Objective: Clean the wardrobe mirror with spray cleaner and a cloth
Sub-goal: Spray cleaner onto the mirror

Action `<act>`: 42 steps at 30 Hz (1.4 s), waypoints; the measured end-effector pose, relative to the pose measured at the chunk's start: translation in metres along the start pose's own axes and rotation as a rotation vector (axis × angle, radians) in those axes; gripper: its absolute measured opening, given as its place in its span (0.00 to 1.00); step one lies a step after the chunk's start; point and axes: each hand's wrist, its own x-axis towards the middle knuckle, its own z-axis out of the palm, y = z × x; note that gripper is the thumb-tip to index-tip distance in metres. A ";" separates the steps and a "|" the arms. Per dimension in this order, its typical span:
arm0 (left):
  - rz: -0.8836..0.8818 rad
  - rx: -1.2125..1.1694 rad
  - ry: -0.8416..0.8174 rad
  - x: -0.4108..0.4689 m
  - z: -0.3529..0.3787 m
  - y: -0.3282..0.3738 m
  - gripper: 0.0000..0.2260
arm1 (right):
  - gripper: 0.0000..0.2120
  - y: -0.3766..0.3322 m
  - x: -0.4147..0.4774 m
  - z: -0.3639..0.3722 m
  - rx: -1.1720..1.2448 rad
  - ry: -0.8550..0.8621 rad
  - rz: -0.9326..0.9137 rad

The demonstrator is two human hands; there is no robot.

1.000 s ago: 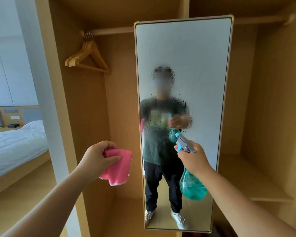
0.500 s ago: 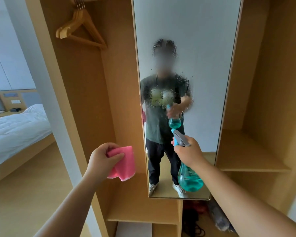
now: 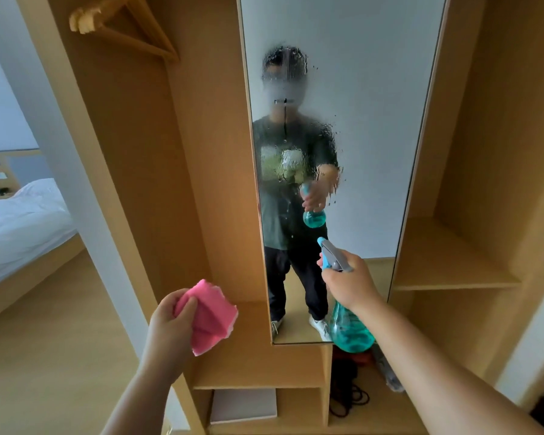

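Observation:
The tall wardrobe mirror [image 3: 368, 89] stands in the middle of the open wardrobe, with wet droplets and runs across its centre. My right hand [image 3: 350, 282] grips the neck of a teal spray bottle [image 3: 350, 329], whose grey and blue nozzle points at the lower half of the glass, a short way off it. My left hand [image 3: 170, 321] holds a folded pink cloth [image 3: 212, 317] to the left of the mirror, apart from the glass. The mirror reflects a person holding the bottle.
Wooden hangers [image 3: 123, 23] hang at the upper left inside the wardrobe. A shelf [image 3: 446, 271] juts out on the right. Below the mirror lie dark cables [image 3: 347, 400] and a white box [image 3: 244, 406]. A bed [image 3: 16, 221] stands at the far left.
The view has tilted down, so the mirror's bottom edge and lower shelves show. More droplets run down the upper part of the glass. Both hands sit lower in view, same holds.

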 end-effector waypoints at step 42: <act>-0.059 -0.100 -0.107 -0.024 0.075 -0.006 0.18 | 0.07 0.069 -0.013 -0.082 -0.015 0.106 0.008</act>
